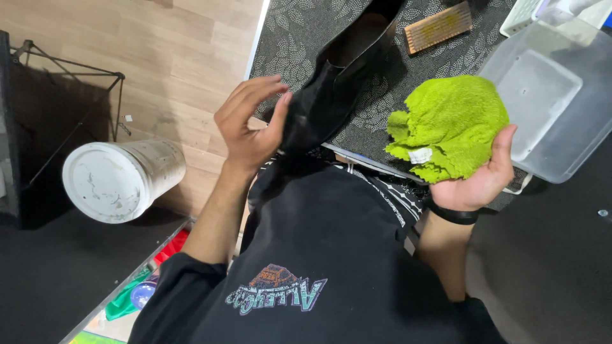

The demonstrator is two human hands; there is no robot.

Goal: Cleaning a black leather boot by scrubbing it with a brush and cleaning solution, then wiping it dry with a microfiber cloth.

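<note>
Wooden floor (185, 38) is seen on the left, and a desk (382, 121) with a dotted black mat is seen on the right, just past the person's black shirt (319, 255).

Nearest of all, the shirt fills the bottom of the view. Low on the left, a white bucket (121, 181) is seen lying on its side on the floor, with a thin black metal stand (70, 64) behind it.

A little farther, both hands are held up side by side. One black shoe (331, 83) is pressed by the left hand (252, 124) at its near end, with the fingers spread and the thumb against the leather. One green cloth (446, 127) is held bunched up in the right hand (478, 178), with the palm turned up and the fingers curled around it.

The shoe is found just to the left of the cloth, with a small gap between them. The long way of the shoe runs from near to far, leaning a bit to the right. Its toe is cut off at the top edge. The left hand is the one touching it; the right hand is near but apart.

Farther still, one wooden brush (438, 27) is seen lying flat on the mat. One clear plastic tub (548, 95) is seen at the far right, partly behind the cloth.
</note>
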